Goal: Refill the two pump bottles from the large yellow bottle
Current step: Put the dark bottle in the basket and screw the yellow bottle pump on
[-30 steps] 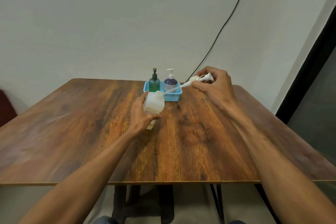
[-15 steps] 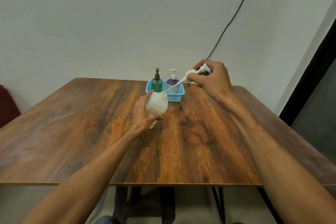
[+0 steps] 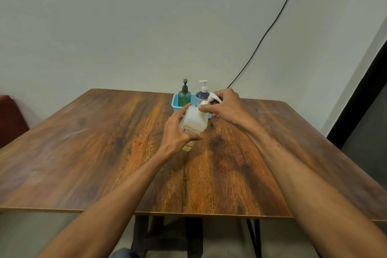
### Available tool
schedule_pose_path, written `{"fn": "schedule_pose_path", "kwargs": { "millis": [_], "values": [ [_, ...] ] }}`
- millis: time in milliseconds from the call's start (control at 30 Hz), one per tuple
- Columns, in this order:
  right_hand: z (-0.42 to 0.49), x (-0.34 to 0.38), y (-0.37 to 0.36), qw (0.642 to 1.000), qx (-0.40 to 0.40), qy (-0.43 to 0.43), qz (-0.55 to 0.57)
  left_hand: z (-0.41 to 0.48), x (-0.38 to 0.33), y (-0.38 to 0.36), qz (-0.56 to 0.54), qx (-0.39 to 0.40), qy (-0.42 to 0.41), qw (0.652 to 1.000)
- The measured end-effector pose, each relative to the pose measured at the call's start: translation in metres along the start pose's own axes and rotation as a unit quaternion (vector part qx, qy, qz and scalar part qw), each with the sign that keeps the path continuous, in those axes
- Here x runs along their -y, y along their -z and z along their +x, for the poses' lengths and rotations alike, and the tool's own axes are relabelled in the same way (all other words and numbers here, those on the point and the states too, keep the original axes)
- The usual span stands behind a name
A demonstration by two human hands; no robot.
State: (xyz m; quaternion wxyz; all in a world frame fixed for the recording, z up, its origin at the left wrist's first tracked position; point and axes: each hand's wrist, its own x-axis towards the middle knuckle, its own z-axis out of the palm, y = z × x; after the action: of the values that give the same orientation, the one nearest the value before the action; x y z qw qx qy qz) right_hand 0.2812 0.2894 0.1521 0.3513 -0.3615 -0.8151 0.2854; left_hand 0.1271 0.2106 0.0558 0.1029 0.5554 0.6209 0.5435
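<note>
The white plastic pump head (image 3: pixel 212 97) sits low at the neck of the large translucent bottle with yellow liquid in its base (image 3: pixel 194 118). 0.5 s ago it is held up and to the right, with its thin dip tube bare between neck and fingers. Now that tube is out of sight, most likely back inside the bottle.

The right hand (image 3: pixel 226 107) pinches the pump, fingers curled round its collar. The left hand (image 3: pixel 178 132) grips the bottle's body, fingers wrapped round the labelled side.

I judge this to be the pump going back in, not a pour being set up. The 2 small bottles, a green pump bottle (image 3: pixel 184 96) and a purple pump bottle with a white pump (image 3: pixel 202 95), stand capped in the pale blue plastic basket (image 3: pixel 175 103). Whether they are already topped up I cannot tell.

The large bottle is over the middle of the brown wooden table (image 3: pixel 104 142), just in front of the basket. It tilts, its long axis running from the base near the person up to the neck, which points away and slightly right. Whether the base touches the wood is unclear.
</note>
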Motion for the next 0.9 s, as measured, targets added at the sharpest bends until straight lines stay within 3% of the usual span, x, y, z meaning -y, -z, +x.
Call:
{"fn": "schedule_pose_path", "kwargs": {
  "millis": [333, 600, 900],
  "values": [
    [-0.002, -0.009, -0.006, 0.999, 0.012, 0.012, -0.031, -0.004, 0.009, -0.006, -0.033, 0.025, 0.014, 0.999],
    [-0.01, -0.022, 0.003, 0.99, 0.076, -0.005, 0.119, -0.008, 0.014, -0.014, -0.052, 0.04, 0.023, 0.998],
    [-0.016, -0.031, -0.014, 0.993, 0.042, -0.005, 0.113, -0.012, 0.02, -0.019, -0.061, 0.055, 0.025, 0.996]
  ]
}}
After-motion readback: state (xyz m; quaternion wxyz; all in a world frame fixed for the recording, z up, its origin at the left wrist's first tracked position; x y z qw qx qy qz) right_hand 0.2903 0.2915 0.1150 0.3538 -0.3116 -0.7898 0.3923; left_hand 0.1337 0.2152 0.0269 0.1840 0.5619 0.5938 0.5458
